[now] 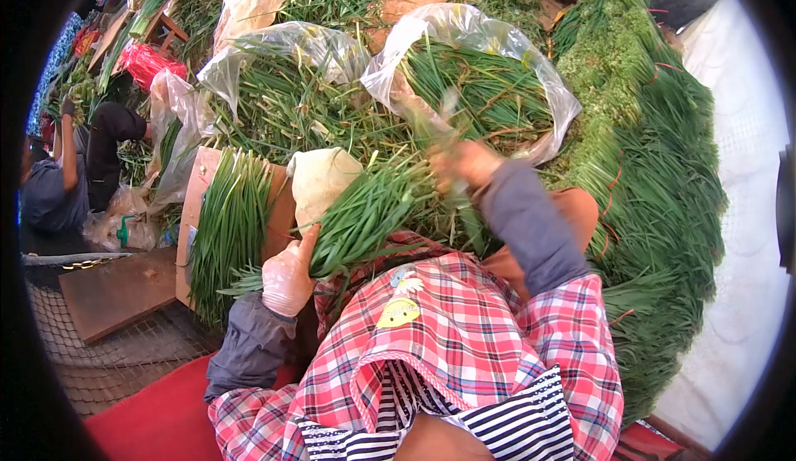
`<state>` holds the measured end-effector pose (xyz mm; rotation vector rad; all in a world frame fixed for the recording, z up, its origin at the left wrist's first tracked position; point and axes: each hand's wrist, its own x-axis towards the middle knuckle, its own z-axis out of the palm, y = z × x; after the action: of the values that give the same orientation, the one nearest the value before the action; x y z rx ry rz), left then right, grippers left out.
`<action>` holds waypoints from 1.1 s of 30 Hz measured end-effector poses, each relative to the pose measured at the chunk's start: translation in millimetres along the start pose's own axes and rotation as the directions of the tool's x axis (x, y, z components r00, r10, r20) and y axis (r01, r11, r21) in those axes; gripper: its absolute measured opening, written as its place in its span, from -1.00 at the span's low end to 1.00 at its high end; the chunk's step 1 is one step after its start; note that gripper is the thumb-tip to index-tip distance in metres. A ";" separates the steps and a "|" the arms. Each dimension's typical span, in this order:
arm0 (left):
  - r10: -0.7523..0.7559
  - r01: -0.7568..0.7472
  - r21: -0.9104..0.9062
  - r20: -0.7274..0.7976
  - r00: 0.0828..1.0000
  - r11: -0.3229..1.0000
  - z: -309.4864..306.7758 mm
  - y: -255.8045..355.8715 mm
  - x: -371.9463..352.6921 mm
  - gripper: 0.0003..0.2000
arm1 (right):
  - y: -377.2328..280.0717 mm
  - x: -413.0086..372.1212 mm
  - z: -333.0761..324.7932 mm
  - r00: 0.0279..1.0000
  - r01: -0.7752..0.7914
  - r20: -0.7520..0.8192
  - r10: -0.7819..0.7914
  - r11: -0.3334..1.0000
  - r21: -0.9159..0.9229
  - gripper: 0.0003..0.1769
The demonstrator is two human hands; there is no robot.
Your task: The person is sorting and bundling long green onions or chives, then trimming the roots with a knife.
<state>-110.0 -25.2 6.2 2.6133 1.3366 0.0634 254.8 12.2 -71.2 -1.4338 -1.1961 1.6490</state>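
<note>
My left hand, in a thin whitish glove, holds a bunch of long green leafy stalks above my lap, its index finger stretched along them. My right hand is smeared by motion at the cut ends of that bunch, and its fingers cannot be made out. A pale cloth-like bundle stands just behind the held stalks. Left of it, another bunch of stalks lies across a wooden board.
An open clear plastic bag of loose stalks stands ahead. Tied bunches are piled high on my right beside a white sheet. At the far left sits another person. A brown board lies at lower left.
</note>
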 end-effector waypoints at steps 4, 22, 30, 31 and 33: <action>0.036 -0.046 0.168 0.059 0.998 0.985 -2.5 11.7 3.3 -0.25 | -20.5 -4.2 111.9 0.988 -0.034 -0.137 -0.073 0.758 -0.651 -0.34; 0.131 -0.126 0.060 -0.086 0.988 0.990 12.7 -15.9 -12.9 -0.32 | 3.7 -13.0 15.5 0.992 -0.104 0.007 0.124 0.862 -0.496 -0.41; 0.177 -0.175 0.085 -0.015 0.984 0.981 12.1 -30.1 -22.7 -0.38 | 53.4 -5.5 -55.6 0.942 -0.325 -0.107 0.317 0.943 -0.065 -0.48; 0.188 -0.185 0.091 -0.015 0.982 0.978 11.7 -28.3 -17.2 -0.39 | 46.2 -1.0 -37.8 0.941 -0.336 -0.029 0.336 0.927 -0.164 -0.47; 0.218 -0.214 0.106 -0.031 0.975 0.971 12.7 -25.8 -7.0 -0.38 | 16.4 8.8 27.1 0.967 -0.220 -0.003 0.254 0.833 -0.507 -0.46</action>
<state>-133.1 -18.2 -11.0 2.8497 1.0891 0.0862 228.2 7.9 -90.0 -1.9288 -1.6289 1.6192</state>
